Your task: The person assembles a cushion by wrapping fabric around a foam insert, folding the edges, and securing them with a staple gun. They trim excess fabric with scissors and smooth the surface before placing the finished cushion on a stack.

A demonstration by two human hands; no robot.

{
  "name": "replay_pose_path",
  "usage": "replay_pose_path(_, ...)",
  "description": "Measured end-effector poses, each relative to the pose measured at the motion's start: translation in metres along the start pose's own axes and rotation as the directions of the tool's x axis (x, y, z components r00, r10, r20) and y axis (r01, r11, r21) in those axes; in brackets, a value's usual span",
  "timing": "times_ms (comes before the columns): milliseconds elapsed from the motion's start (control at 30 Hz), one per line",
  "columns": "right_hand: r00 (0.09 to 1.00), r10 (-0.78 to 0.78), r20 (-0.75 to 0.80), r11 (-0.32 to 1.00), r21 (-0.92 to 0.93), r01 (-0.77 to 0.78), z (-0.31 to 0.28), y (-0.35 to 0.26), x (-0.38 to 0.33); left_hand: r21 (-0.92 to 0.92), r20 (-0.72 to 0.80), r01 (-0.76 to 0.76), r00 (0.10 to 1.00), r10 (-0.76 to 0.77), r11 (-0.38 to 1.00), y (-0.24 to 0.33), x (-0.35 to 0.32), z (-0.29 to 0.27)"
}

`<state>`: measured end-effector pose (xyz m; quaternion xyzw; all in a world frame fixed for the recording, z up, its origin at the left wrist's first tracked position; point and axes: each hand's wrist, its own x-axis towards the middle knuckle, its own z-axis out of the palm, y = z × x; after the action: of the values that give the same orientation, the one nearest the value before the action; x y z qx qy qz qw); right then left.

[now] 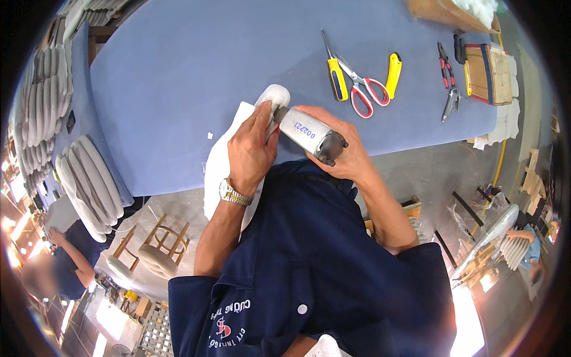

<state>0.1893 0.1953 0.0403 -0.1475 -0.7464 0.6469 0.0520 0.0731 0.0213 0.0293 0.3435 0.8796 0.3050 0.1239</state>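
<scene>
My right hand (351, 143) is wrapped round a staple gun (302, 130) with a pale grey body and dark ends. The gun's dark nose points at a light grey padded piece (273, 93) at the table's near edge; I cannot tell whether they touch. My left hand (251, 146), with a watch (233, 191) on its wrist, grips that piece, fingers pressed over its edge. White cloth-like material (215, 175) hangs from under my left hand down past the table edge. The thumb lies close to the gun's nose.
On the blue table (196, 65) lie a screwdriver (336, 74), scissors (361, 89), a yellow cutter (393, 74) and pliers (445, 64). A cardboard box (443, 13) stands at the far right. Padded pieces (89, 184) are stacked left. Stools (160, 250) and a co-worker (74, 262) are at lower left.
</scene>
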Motion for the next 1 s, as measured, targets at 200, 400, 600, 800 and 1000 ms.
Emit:
replay_pose_path(200, 0.996, -0.021, 0.084, 0.998, -0.05, 0.026, -0.012, -0.002, 0.015, -0.014, -0.001, 0.006, 1.0, -0.006, 1.0, -0.001, 0.004, 0.002)
replay_pose_path(400, 0.99, 0.087, 0.113, 0.993, -0.092, -0.076, -0.006, -0.012, 0.026, -0.042, 0.018, 0.023, 1.0, -0.023, 0.999, -0.005, 0.01, -0.004)
replay_pose_path(600, 0.983, 0.124, 0.139, 0.989, -0.101, -0.111, -0.009, -0.019, 0.033, -0.083, -0.03, 0.041, 0.999, -0.044, 0.996, -0.004, 0.01, -0.001)
replay_pose_path(800, 0.989, 0.106, 0.104, 0.994, -0.047, -0.102, -0.007, -0.002, 0.018, -0.072, -0.079, 0.013, 0.997, -0.018, 0.997, 0.001, 0.005, 0.004)
replay_pose_path(1000, 0.999, -0.008, 0.048, 0.996, -0.094, 0.012, -0.015, 0.019, -0.009, -0.051, -0.087, 0.027, 0.996, -0.032, 0.998, 0.013, -0.004, 0.018)
